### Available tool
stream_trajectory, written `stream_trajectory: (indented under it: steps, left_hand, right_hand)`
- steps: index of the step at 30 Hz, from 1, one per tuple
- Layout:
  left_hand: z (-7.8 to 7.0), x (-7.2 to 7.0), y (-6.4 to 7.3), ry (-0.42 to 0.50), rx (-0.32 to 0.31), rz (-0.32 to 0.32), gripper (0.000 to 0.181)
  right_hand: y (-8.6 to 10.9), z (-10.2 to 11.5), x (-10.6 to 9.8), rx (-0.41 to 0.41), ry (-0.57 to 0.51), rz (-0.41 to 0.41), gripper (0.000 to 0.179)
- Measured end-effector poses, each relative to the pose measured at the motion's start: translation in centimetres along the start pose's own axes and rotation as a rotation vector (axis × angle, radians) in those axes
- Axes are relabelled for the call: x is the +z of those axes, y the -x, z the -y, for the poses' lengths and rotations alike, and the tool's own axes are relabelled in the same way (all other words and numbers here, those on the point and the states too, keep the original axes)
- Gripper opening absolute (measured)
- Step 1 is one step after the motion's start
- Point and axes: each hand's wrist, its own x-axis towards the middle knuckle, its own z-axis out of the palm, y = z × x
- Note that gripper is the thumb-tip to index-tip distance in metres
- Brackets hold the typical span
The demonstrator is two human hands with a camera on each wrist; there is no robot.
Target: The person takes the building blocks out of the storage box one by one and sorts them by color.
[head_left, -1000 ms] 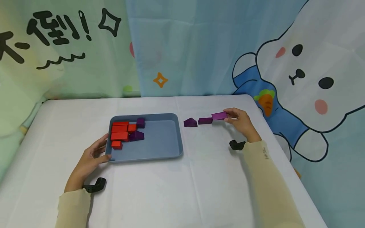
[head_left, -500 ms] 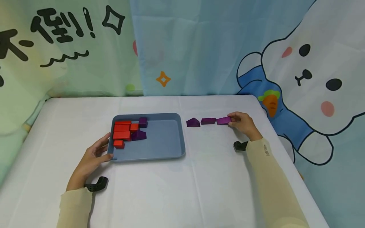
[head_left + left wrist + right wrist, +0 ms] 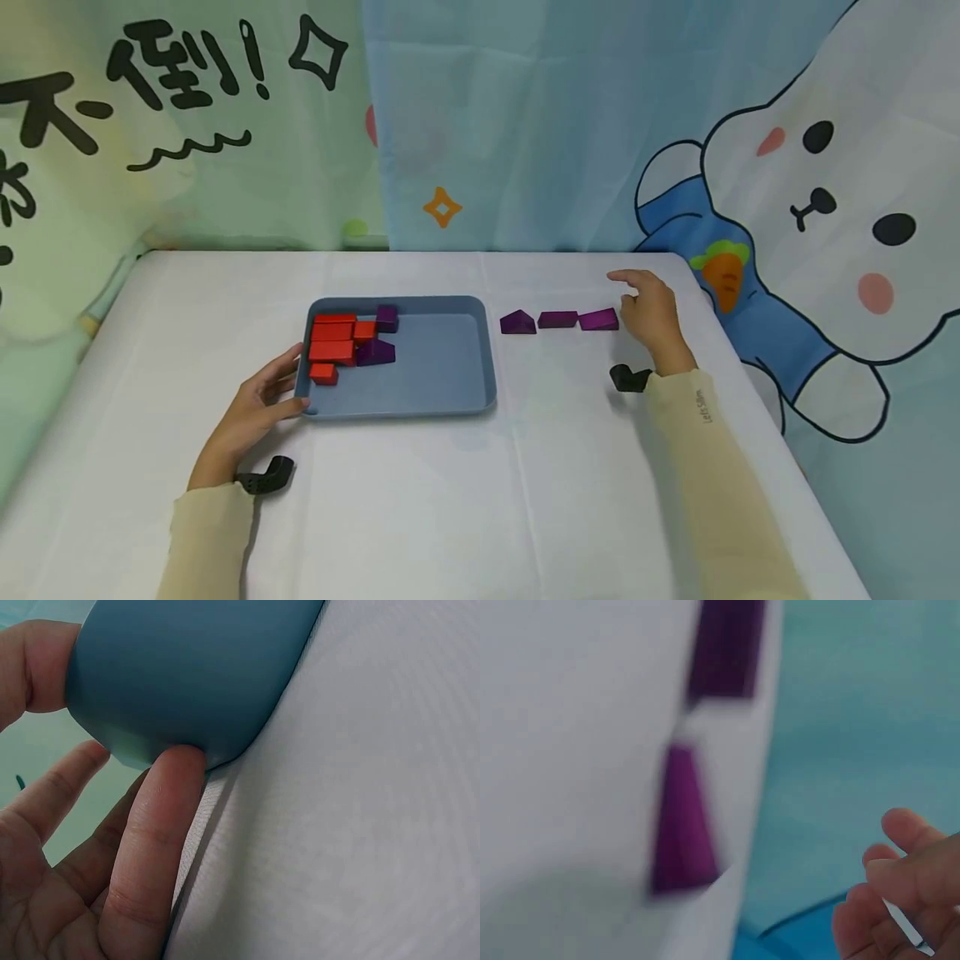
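My left hand (image 3: 258, 408) holds the blue-grey tray (image 3: 412, 400) by its left side, the thumb at the near corner. In the left wrist view the fingers (image 3: 154, 847) press the tray's outer wall (image 3: 195, 682). Inside the tray, red blocks (image 3: 332, 352) and two purple blocks (image 3: 375, 352) sit together at the left. My right hand (image 3: 652, 312) is raised, index finger stretched out and the others bent, holding nothing. Just left of it a bright purple block (image 3: 598, 320) lies on the table, blurred in the right wrist view.
Left of the bright purple block, a purple bar-like block (image 3: 557, 319) and a pointed purple block (image 3: 517, 322) continue the row. The white-covered table (image 3: 420, 508) ends at the back against a printed curtain (image 3: 525, 125). A black wrist device (image 3: 630, 378) sits by each sleeve.
My right hand set the bright purple block down at the right end of the row, let go and lifted away. The left hand stays at the tray. The head view shifted slightly.
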Motion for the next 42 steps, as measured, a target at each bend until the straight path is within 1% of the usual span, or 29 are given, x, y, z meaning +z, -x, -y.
stream_trajectory:
  steps: [2,4,10,15,18,22,26,28,33,37,39,42]
  left_hand:
    - [0.0,0.0,-0.1,0.005,0.001,0.001,0.086]
    - [0.0,0.0,-0.2,0.009,-0.001,0.001,0.086]
    - [0.2,0.0,-0.4,0.020,-0.004,0.003,0.086]
    - [0.3,-0.1,-0.5,0.020,0.002,0.001,0.086]
    - [0.3,-0.2,-0.5,0.015,0.001,0.001,0.086]
    - [0.4,-0.3,-0.6,0.012,-0.001,-0.004,0.086]
    - [0.4,-0.2,-0.6,0.020,0.002,-0.002,0.086]
    - [0.4,-0.2,-0.6,0.027,0.004,0.001,0.085]
    - [0.6,-0.3,-0.5,0.030,0.005,0.009,0.085]
    - [0.6,-0.3,-0.6,0.036,0.013,0.009,0.086]
    - [0.5,-0.3,-0.6,0.041,0.012,0.006,0.086]
    - [0.5,-0.3,-0.7,0.038,0.016,0.003,0.086]
  right_hand:
    - [0.5,1.8,0.6,-0.046,-0.046,-0.029,0.044]
    - [1.0,3.6,1.5,-0.087,-0.085,-0.019,0.042]
    - [1.7,7.8,5.2,-0.222,-0.177,0.052,0.036]
    - [2.3,11.2,8.1,-0.269,-0.297,0.143,0.034]
    - [2.8,13.2,9.8,-0.238,-0.380,0.235,0.036]
    - [3.5,15.2,12.4,-0.195,-0.465,0.343,0.039]
    - [4.0,16.4,15.2,-0.163,-0.518,0.401,0.041]
    - [4.3,16.8,16.5,-0.129,-0.522,0.423,0.041]
    - [4.7,17.4,18.9,-0.046,-0.524,0.452,0.044]
    - [4.6,17.9,20.1,-0.009,-0.512,0.434,0.045]
    - [4.6,18.1,20.5,-0.011,-0.481,0.416,0.045]
    - [4.4,18.4,21.0,-0.039,-0.403,0.390,0.044]
